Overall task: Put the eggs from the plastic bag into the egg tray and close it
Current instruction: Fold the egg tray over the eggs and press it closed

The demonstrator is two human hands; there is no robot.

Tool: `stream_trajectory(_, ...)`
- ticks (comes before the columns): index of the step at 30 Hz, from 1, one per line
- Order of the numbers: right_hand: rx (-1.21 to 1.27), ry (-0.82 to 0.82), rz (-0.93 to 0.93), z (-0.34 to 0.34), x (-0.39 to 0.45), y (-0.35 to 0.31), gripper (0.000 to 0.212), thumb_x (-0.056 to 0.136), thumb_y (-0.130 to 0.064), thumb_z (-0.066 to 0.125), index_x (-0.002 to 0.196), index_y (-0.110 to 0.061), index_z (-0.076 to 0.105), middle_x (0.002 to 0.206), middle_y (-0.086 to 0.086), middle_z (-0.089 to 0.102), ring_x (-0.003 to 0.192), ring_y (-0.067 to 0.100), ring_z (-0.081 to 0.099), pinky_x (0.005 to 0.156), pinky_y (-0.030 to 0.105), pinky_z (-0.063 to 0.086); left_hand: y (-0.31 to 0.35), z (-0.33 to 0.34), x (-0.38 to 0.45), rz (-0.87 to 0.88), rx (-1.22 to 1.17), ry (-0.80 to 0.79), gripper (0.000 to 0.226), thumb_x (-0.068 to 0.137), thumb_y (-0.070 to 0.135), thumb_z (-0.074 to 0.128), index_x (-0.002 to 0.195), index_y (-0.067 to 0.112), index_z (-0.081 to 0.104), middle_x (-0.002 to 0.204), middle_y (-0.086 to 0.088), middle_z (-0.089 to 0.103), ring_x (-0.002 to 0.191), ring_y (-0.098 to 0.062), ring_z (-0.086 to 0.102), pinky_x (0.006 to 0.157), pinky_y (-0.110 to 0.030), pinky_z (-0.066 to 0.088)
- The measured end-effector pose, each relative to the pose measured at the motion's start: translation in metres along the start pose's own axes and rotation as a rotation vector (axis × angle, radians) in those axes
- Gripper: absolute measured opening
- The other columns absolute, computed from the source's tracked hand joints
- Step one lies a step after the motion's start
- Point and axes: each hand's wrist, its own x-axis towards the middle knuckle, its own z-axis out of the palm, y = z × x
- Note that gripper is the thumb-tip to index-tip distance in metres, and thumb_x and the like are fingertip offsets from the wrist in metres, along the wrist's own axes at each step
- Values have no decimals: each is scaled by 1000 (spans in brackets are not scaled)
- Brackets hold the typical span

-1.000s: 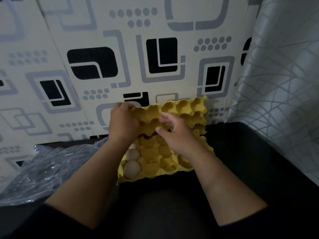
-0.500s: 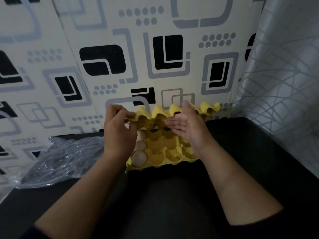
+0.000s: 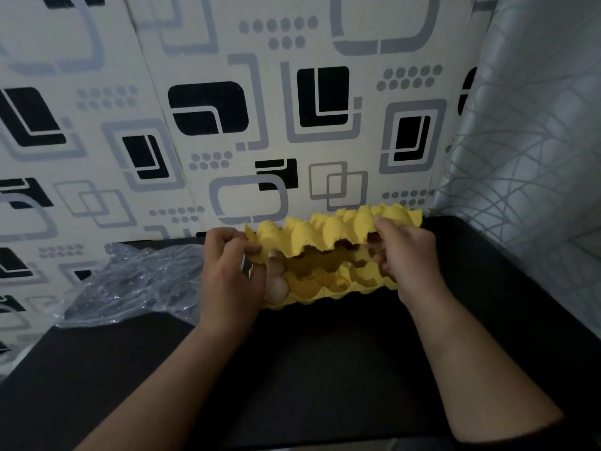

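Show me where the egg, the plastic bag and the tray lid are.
egg (image 3: 277, 289): head view, on its rounded shell in the tray's near left cup.
plastic bag (image 3: 136, 281): head view, on its crumpled middle.
tray lid (image 3: 312, 237): head view, on its bumpy outer face.

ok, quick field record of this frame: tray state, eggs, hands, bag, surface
tray lid: yellow egg tray lid partly lowered, gap open above the base
tray base: yellow egg tray base on the black table, most visible cups empty
eggs: egg at the base's left edge; another behind it, mostly hidden
left hand: left hand grips the lid's left end
right hand: right hand grips the lid's right end
bag: clear plastic bag left of the tray, crumpled; contents unclear
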Motion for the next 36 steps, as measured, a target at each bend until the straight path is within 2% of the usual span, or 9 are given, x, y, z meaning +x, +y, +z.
stream_trajectory(3, -139, 16, -53, -2, 1, 7, 36, 90, -46, 67, 75, -15, 76, 71, -4, 80, 67, 13, 77, 62, 35, 62, 2, 0, -9, -40, -42, -53, 26, 72, -7, 76, 93, 3, 65, 109, -16, 52, 94, 0, 45, 81, -3, 36)
stream_trajectory(6, -214, 21, -103, -5, 0, 14, 45, 89, -52, 65, 74, -11, 75, 66, -3, 78, 59, 7, 73, 58, 34, 58, 4, -2, -15, -108, -80, -120, 33, 77, 19, 68, 109, 12, 62, 120, -10, 47, 105, -3, 47, 86, -6, 40)
stream_trajectory(10, -247, 58, -141, -5, 2, 19, 46, 96, -47, 60, 77, -8, 74, 67, -7, 77, 56, 6, 72, 54, 32, 57, 10, 1, -19, -149, -93, -224, 58, 75, 26, 70, 129, 16, 53, 137, 0, 36, 128, -23, 44, 96, -42, 53)
stream_trajectory(12, -253, 63, -147, -3, 2, 20, 43, 99, -44, 57, 75, -11, 72, 69, -12, 77, 57, 10, 72, 57, 34, 60, 12, 2, -20, -145, -83, -251, 73, 72, 36, 75, 137, 20, 45, 143, 5, 31, 133, -23, 42, 96, -48, 54)
stream_trajectory(23, -316, 80, -158, 2, -2, 24, 43, 104, -39, 53, 75, -14, 70, 70, -3, 76, 60, 13, 71, 63, 40, 61, 10, 8, -24, -200, 23, -361, 126, 43, 69, 87, 148, 32, 27, 155, 4, 14, 135, -27, 42, 90, -47, 55)
stream_trajectory(28, -423, 17, -218, 8, -3, 24, 42, 105, -34, 55, 75, -9, 72, 73, -8, 75, 62, -7, 67, 57, 25, 48, 6, 13, -23, -230, 46, -384, 125, 44, 64, 88, 149, 29, 28, 151, 11, 13, 122, -2, 25, 93, -33, 44)
stream_trajectory(31, -421, -25, -226, 6, -1, 24, 41, 103, -35, 59, 75, -7, 74, 74, -7, 76, 64, 5, 70, 61, 31, 56, 3, 14, -23, -235, 34, -368, 122, 46, 61, 91, 147, 26, 31, 145, 12, 18, 118, 4, 22, 96, -32, 41)
stream_trajectory(34, -362, 16, -289, 1, -1, 22, 42, 96, -36, 69, 71, -2, 73, 67, 6, 75, 60, 21, 71, 58, 40, 60, -1, 15, -22, -255, 11, -369, 121, 47, 58, 93, 147, 24, 33, 144, 10, 22, 127, -6, 32, 105, -36, 43)
stream_trajectory(36, -396, 96, -375, -3, -3, 22, 37, 90, -39, 75, 63, -13, 71, 56, -3, 68, 49, 11, 63, 47, 31, 52, -4, 17, -22, -267, 6, -372, 119, 47, 57, 93, 146, 23, 35, 144, 8, 25, 132, -19, 40, 107, -44, 47)
